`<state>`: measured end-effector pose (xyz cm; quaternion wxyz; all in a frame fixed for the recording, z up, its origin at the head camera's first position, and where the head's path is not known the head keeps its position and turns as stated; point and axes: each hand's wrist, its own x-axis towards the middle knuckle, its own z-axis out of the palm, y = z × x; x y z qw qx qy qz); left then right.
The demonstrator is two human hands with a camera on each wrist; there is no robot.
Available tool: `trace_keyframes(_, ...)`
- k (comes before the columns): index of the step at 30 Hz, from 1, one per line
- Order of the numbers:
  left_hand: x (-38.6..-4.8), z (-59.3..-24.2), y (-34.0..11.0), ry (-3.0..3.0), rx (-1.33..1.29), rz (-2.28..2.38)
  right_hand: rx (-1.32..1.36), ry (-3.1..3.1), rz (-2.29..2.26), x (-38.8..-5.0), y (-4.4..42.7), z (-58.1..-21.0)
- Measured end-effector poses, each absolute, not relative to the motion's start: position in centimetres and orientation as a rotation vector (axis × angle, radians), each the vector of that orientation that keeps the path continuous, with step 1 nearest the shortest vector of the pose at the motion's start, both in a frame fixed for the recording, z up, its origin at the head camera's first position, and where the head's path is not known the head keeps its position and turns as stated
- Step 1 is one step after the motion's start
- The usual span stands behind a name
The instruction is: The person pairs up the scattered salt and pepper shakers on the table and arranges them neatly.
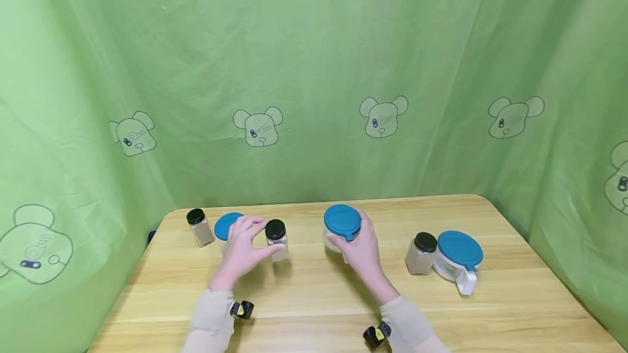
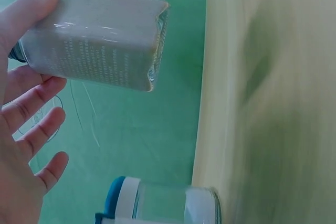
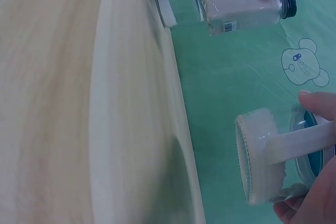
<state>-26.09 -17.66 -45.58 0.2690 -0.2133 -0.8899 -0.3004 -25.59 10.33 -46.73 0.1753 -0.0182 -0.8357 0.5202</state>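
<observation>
Right now, your left hand (image 1: 242, 250) is pinching a black-lidded jar (image 1: 277, 237) and your right hand (image 1: 362, 250) is grasping a blue-lidded pot (image 1: 342, 220), both above the wooden table (image 1: 314, 304), while a second jar (image 1: 420, 259) and a handled pot (image 1: 460, 250) are standing side by side to your right hand's right.

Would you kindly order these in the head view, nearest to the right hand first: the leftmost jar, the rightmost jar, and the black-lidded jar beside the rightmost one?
1. Black-lidded jar: right of the right hand.
2. Rightmost jar: farther right.
3. Leftmost jar: far left, beyond the left hand.
</observation>
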Motion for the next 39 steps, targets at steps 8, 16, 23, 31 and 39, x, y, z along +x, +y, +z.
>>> trace_keyframes(8,-26.5,-44.9,-16.2,-2.458,-0.548,-0.883,-0.087,-2.351,1.455,-25.1,10.8,-46.5)
trace_keyframes(16,-26.9,-44.7,-14.6,-2.509,-0.519,-0.942,-0.123,-2.337,1.395,-24.6,11.2,-46.6)
trace_keyframes(23,-27.3,-44.9,-13.4,-2.508,-0.527,-0.997,-0.147,-2.338,1.386,-24.0,11.8,-46.6)
trace_keyframes(31,-27.6,-45.3,-12.2,-2.515,-0.486,-1.053,-0.183,-2.363,1.352,-23.3,12.0,-46.7)
trace_keyframes(39,-27.9,-45.8,-11.2,-2.494,-0.471,-1.107,-0.205,-2.349,1.345,-22.8,12.3,-46.7)
